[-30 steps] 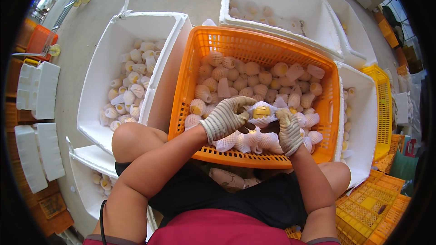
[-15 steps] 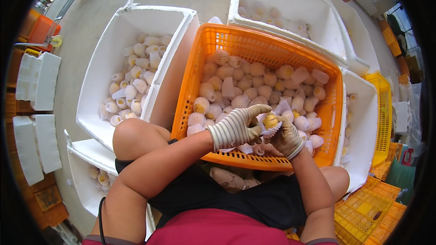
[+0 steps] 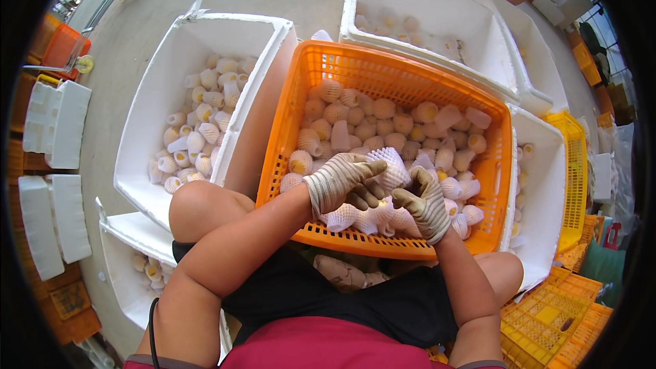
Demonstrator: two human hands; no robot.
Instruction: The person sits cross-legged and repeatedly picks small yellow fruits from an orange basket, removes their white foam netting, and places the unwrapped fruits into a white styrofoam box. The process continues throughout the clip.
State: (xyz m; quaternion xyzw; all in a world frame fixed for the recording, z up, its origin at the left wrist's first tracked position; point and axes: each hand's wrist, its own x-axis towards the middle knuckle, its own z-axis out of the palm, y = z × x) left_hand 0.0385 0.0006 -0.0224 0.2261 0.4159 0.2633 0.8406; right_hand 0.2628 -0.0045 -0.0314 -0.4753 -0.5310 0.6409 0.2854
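Orange plastic latticed crate point(image 3: 294, 130), filled with round yellow fruits in white foam net sleeves point(image 3: 355, 119), sits before the seated person's knees. Above its near end, the left hand point(image 3: 339, 179) in a striped knit glove curls its fingers around one white foam-netted fruit point(image 3: 389, 167). The gloved right hand point(image 3: 424, 203) touches the same fruit, fingers bent. A white foam box point(image 3: 205, 34) of wrapped fruit stands just left of the crate.

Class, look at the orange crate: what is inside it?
The orange crate holds round yellow fruits, many in white foam net sleeves. Both gloved hands, left and right, cover some; the bottom is hidden.
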